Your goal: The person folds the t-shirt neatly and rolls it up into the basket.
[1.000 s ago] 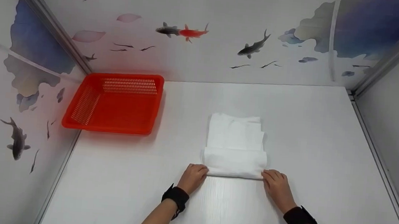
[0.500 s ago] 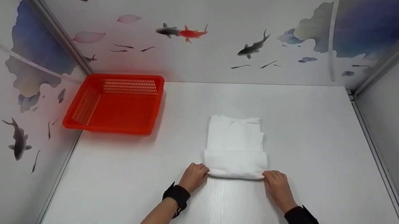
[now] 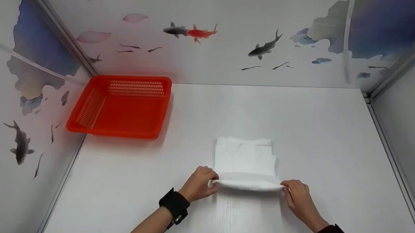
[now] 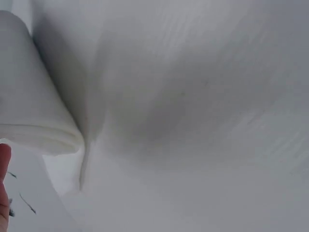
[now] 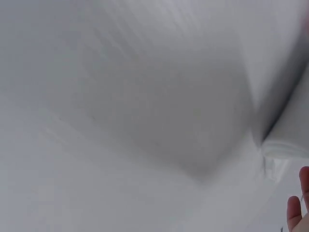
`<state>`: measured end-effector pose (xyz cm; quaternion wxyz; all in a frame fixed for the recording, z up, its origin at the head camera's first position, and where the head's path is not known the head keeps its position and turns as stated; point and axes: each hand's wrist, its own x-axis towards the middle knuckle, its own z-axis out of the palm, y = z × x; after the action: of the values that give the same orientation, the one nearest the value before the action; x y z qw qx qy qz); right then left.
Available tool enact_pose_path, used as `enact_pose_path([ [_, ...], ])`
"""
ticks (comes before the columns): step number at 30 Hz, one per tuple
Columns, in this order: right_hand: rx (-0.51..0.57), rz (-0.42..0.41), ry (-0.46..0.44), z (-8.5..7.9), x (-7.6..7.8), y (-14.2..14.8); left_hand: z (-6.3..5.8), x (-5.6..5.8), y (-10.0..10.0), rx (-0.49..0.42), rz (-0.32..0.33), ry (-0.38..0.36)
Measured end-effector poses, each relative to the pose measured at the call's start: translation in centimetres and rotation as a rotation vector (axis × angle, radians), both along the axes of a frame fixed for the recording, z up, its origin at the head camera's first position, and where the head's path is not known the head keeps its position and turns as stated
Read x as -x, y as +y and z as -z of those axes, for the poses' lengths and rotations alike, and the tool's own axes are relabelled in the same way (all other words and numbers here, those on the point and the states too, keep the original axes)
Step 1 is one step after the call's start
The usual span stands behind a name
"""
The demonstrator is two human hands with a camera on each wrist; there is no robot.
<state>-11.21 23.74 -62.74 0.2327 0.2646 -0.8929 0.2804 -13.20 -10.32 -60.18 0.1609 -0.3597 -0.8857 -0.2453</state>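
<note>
A folded white cloth (image 3: 245, 157) lies on the white table; whether it is a garment or a towel I cannot tell. Its near end is doubled into a thick roll-like fold, raised a little, with shadow beneath. My left hand (image 3: 198, 183) pinches the left end of that fold, and my right hand (image 3: 300, 201) pinches the right end. From the left wrist, the layered end of the cloth (image 4: 36, 92) shows beside a fingertip at the left edge. At the right edge of the right wrist view, the cloth (image 5: 294, 128) appears above two fingers (image 5: 293, 212).
A red plastic basket (image 3: 128, 117) with slotted sides stands at the back left of the table (image 3: 322, 130). Upright panels printed with fish and petals enclose the back (image 3: 219, 65) and both sides. Each wrist wears a black band (image 3: 174, 205).
Both hands have lifted the near fold and spread slightly apart. The cloth has slid toward the person, its far edge now lower in the head view. The basket has stayed in place.
</note>
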Motion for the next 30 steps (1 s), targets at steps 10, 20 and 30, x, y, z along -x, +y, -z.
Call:
enact_pose_path([
  [10, 0.188, 0.108, -0.213, -1.6, 5.1, -1.2, -1.1, 5.0, 0.7, -0.245, -0.131, -0.361],
  [20, 0.292, 0.186, -0.472, -0.4, 9.6, -2.3, 1.2, 8.4, 2.0, -0.280, -0.307, -0.562],
  [30, 0.284, 0.189, -0.561, 0.4, 12.3, -2.8, 2.6, 9.7, 3.2, -0.235, -0.435, -0.616],
])
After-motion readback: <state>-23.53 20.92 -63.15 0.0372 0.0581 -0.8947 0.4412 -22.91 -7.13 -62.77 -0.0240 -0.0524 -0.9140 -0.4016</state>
